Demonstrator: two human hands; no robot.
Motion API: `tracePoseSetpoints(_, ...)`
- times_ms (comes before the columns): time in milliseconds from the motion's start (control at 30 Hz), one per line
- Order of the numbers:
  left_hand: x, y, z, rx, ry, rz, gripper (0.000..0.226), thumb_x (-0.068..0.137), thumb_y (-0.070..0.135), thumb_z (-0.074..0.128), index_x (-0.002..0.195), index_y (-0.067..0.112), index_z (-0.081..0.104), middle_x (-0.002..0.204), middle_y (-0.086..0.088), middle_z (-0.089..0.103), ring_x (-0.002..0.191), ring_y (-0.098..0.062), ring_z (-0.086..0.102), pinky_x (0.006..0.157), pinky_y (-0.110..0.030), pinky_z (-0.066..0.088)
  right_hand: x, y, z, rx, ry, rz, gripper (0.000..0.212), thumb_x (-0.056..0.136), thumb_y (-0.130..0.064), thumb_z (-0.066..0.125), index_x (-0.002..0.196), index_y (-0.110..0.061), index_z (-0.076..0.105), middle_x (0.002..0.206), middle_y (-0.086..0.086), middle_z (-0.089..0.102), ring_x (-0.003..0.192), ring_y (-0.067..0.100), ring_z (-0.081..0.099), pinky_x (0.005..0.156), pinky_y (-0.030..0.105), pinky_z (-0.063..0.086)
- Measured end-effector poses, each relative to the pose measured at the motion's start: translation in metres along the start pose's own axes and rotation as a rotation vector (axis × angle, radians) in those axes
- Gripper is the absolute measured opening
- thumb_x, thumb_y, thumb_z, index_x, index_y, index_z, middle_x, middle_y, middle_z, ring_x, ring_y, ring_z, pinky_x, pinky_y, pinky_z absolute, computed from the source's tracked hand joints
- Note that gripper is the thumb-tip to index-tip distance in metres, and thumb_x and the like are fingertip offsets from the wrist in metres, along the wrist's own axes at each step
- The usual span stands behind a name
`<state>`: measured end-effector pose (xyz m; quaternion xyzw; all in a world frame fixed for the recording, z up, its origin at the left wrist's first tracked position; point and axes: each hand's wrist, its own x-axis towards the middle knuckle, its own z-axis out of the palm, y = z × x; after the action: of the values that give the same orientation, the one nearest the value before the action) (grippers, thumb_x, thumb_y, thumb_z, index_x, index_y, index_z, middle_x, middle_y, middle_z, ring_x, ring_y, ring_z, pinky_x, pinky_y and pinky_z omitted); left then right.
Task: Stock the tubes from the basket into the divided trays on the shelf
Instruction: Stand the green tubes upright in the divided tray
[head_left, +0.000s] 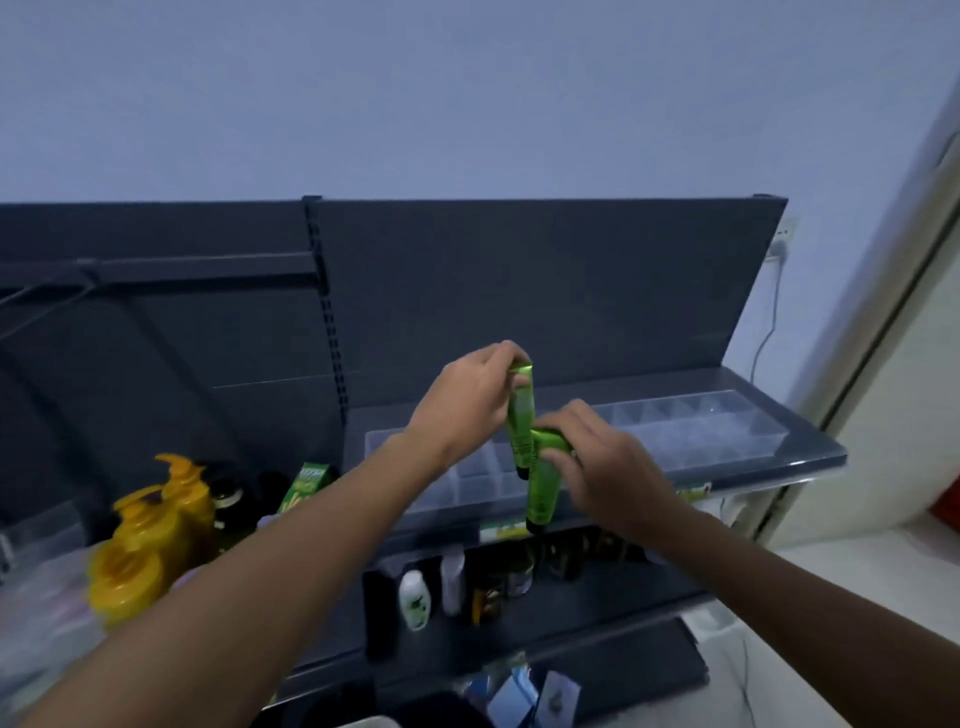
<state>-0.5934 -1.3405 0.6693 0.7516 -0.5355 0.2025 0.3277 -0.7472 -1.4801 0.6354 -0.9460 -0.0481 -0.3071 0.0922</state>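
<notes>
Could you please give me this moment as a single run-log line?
left hand: holds green tube upright over clear divided tray | right hand: holds second green tube | tray compartments: look empty

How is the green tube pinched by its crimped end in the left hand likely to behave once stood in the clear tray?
The green squeeze tube hangs straight from the left hand, so it is probably light and fairly stiff. Its glossy skin may be slippery. Slim and tall, it would likely tip in the clear divided tray unless a divider props it.
</notes>
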Motion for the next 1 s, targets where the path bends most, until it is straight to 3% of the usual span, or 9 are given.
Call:
tracePoseSetpoints(233, 0.107, 0.020, 0.097, -0.019, 0.006, -0.139, 0.011, 0.095, 0.029, 0.066, 0.099, 0.020, 0.061, 0.083, 0.007, 0.070, 0.074, -0.014, 0.064, 0.068, -0.039, 0.055, 0.025, 0.140, -0.046, 0.071, -0.013, -0.014, 0.021, 0.093, -0.022, 0.058, 0.114, -0.022, 0.058, 0.105, -0.007, 0.054, 0.075, 0.019, 0.058, 0.063, 0.043, 0.051)
tracePoseSetpoints(433, 0.155, 0.009, 0.148, -0.078, 0.029, -0.277, 0.008, 0.094, 0.033, 0.068, 0.094, 0.027, 0.063, 0.075, 0.008, 0.068, 0.065, -0.006, 0.063, 0.065, -0.035, 0.057, 0.045, 0.216, -0.045, 0.097, -0.003, 0.016, 0.017, 0.093, -0.019, 0.059, 0.109, -0.024, 0.057, 0.103, -0.010, 0.053, 0.069, 0.013, 0.054, 0.062, 0.043, 0.052)
tracePoseSetpoints(633, 0.162, -0.010, 0.182, -0.113, -0.015, -0.326, 0.005, 0.091, 0.023, 0.072, 0.093, 0.025, 0.068, 0.080, 0.011, 0.070, 0.074, -0.005, 0.066, 0.070, -0.034, 0.058, 0.053, 0.246, -0.018, 0.141, -0.028, 0.046, 0.018, 0.093, -0.016, 0.062, 0.109, -0.022, 0.058, 0.105, -0.009, 0.053, 0.067, 0.014, 0.055, 0.062, 0.043, 0.053)
tracePoseSetpoints(800, 0.154, -0.017, 0.203, -0.137, -0.066, -0.302, 0.014, 0.089, 0.008, 0.071, 0.096, 0.021, 0.071, 0.085, 0.011, 0.071, 0.080, -0.001, 0.066, 0.076, -0.025, 0.057, 0.044, 0.256, 0.002, 0.176, -0.064, 0.063, 0.020, 0.093, -0.017, 0.062, 0.112, -0.022, 0.058, 0.107, -0.009, 0.053, 0.066, 0.012, 0.053, 0.061, 0.042, 0.053)
tracePoseSetpoints(1000, 0.151, -0.022, 0.225, -0.174, -0.077, -0.304, 0.016, 0.090, 0.006, 0.070, 0.093, 0.022, 0.069, 0.083, 0.010, 0.072, 0.079, -0.006, 0.068, 0.075, -0.033, 0.056, 0.049, 0.264, 0.009, 0.215, -0.043, 0.076, 0.023, 0.093, -0.016, 0.063, 0.114, -0.024, 0.059, 0.106, -0.011, 0.052, 0.069, 0.009, 0.055, 0.060, 0.037, 0.054)
